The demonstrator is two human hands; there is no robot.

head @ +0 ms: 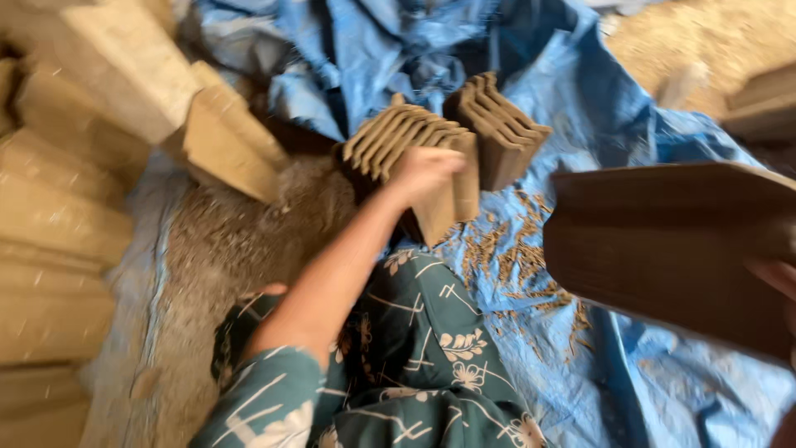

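Left hand [424, 172] laid on tile stack [414, 153] standing on edge on tarp [663, 133]; fingers curled over top tile. Right hand [775, 278] at frame edge, tile [672, 249] held flat, long axis left-right; finger state cannot be told. Stack nearer left hand.

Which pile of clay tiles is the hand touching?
Find the crumpled blue plastic sheet. Two rows of brown ridged clay tiles stand on edge near its middle. The left hand rests on the nearer, paler tile row, not the darker row behind.
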